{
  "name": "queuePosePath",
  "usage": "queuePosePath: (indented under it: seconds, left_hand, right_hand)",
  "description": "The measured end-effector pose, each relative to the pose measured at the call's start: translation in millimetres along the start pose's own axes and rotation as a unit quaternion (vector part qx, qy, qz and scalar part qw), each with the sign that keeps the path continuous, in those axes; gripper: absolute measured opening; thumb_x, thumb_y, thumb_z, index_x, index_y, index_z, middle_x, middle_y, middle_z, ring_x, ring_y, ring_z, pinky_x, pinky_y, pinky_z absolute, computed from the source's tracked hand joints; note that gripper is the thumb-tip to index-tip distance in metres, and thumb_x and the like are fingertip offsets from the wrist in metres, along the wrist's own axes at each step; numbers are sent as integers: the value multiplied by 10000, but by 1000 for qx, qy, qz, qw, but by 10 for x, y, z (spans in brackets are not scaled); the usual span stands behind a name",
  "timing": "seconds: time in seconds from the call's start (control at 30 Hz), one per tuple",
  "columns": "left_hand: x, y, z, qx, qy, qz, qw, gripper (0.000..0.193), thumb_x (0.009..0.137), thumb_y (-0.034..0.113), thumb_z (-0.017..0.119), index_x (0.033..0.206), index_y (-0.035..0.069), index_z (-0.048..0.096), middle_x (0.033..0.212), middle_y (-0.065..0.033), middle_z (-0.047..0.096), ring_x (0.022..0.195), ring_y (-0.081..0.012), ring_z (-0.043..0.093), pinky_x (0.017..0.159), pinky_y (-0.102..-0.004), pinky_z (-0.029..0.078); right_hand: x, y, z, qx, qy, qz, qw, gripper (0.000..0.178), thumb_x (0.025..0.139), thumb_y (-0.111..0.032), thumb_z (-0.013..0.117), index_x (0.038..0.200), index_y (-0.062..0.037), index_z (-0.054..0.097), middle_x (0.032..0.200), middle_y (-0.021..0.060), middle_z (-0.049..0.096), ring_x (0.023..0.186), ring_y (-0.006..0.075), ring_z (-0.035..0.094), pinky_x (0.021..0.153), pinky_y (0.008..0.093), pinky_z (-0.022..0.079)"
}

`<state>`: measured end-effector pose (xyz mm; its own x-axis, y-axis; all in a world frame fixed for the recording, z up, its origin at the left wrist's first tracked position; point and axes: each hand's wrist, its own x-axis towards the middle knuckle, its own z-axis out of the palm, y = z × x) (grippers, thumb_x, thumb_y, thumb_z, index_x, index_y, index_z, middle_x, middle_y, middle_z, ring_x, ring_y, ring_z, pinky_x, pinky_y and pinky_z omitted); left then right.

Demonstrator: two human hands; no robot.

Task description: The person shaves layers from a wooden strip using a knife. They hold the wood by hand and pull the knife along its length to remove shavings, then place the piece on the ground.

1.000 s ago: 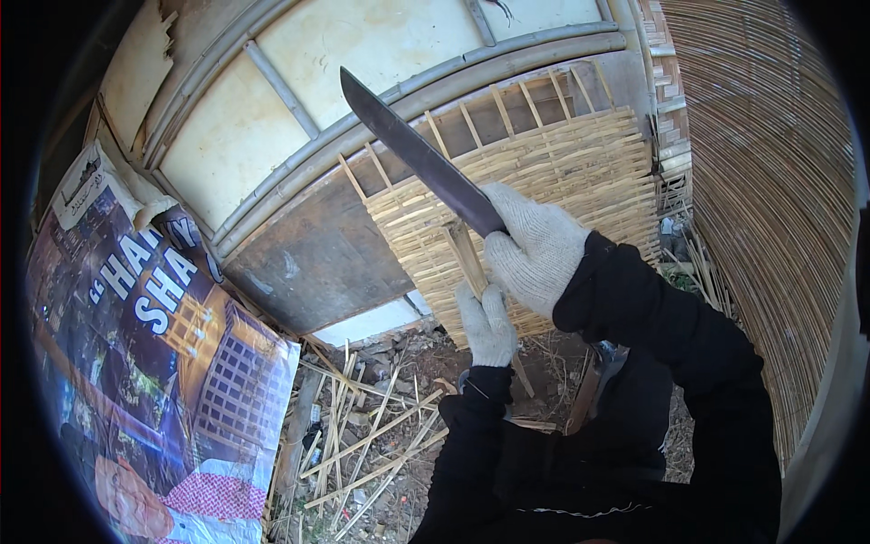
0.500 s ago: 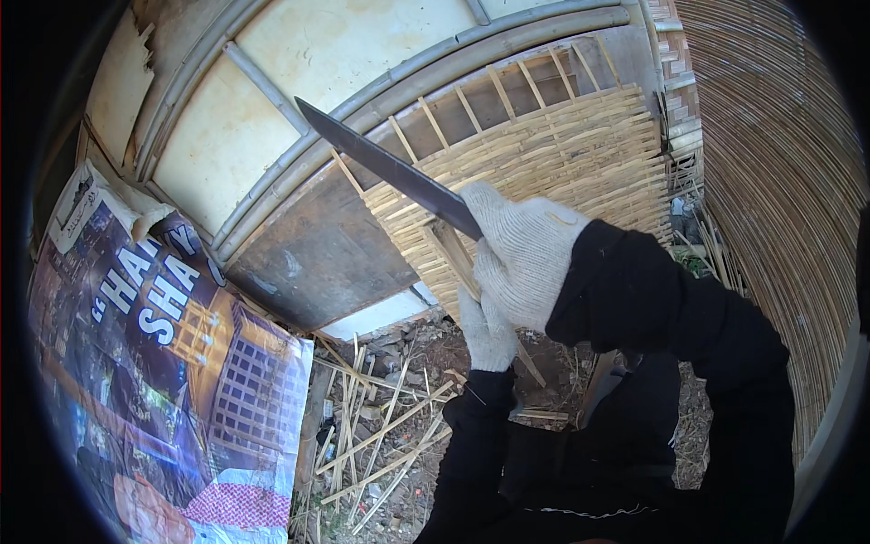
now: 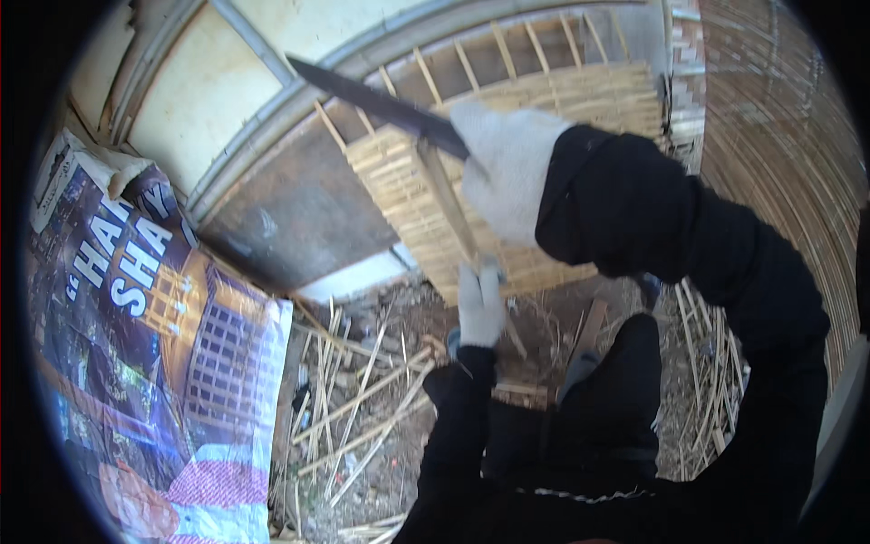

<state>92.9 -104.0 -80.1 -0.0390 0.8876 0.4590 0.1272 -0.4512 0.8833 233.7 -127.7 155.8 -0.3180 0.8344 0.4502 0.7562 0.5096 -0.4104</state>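
My right hand (image 3: 515, 170), in a pale knitted glove, grips a long dark-bladed machete (image 3: 376, 104). Its blade points up and to the left, crossing near the upper end of a bamboo stick (image 3: 446, 198); whether they touch I cannot tell. Lower down, my gloved left hand (image 3: 481, 306) is closed round that stick, whose lower end shows below the fingers. Behind both hands stands a woven bamboo panel (image 3: 580, 109), with bare upright slats sticking out along its top. The machete's handle is hidden in my right hand.
Cut bamboo strips (image 3: 362, 399) lie scattered on the littered ground at left, more strips (image 3: 711, 372) at right. A printed banner (image 3: 163, 363) hangs along the left side. A pale bamboo-framed wall (image 3: 208, 100) rises behind, and a slatted bamboo screen (image 3: 779, 172) on the right.
My right hand and the machete have lifted away from my left hand, leaving more of the bamboo stick exposed between them. The head view has shifted somewhat, bringing my legs into sight.
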Motion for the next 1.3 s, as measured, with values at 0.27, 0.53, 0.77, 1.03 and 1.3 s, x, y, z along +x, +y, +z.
queuePosePath:
  seconds: [0.27, 0.53, 0.77, 1.03, 1.3]
  left_hand:
    - [410, 435, -69, 45, -41, -13, 998, 248, 988, 196, 523, 1121, -13, 529, 919, -146, 597, 799, -229, 548, 748, -359, 462]
    - [-144, -797, -116, 212, -110, -173, 956, 321, 955, 254, 577, 1134, -12, 593, 962, -235, 665, 898, -347, 655, 781, -400, 498]
    - [-59, -951, 1, 299, -3, -102, 949, 345, 948, 337, 578, 955, 3, 667, 810, -251, 656, 795, -424, 644, 692, -470, 487]
    - [98, -1121, -17, 316, 40, -46, 947, 334, 948, 326, 577, 860, 5, 609, 756, -254, 631, 762, -453, 616, 661, -506, 464]
    - [165, -1124, 174, 300, 30, -58, 952, 301, 942, 310, 587, 904, 16, 636, 769, -243, 643, 753, -440, 627, 666, -501, 465]
  right_hand:
    - [561, 192, 62, 29, -43, 26, 998, 161, 867, -90, 518, 979, 8, 577, 720, 221, 632, 649, 384, 656, 578, 451, 527]
    - [394, 345, 294, -144, -21, -20, 989, 192, 882, -72, 518, 1055, 7, 541, 737, 245, 648, 691, 393, 670, 632, 456, 535]
    - [380, 396, 329, -169, 73, -67, 981, 184, 882, -91, 556, 1028, 20, 563, 771, 232, 672, 730, 395, 683, 664, 430, 554]
    - [137, 605, 1082, -51, -61, 90, 993, 293, 869, -152, 582, 1116, -12, 510, 781, 234, 672, 745, 400, 682, 644, 483, 548]
    - [188, 977, 1121, -20, 4, 71, 997, 240, 862, -141, 583, 1051, -5, 524, 763, 246, 661, 731, 430, 665, 639, 496, 538]
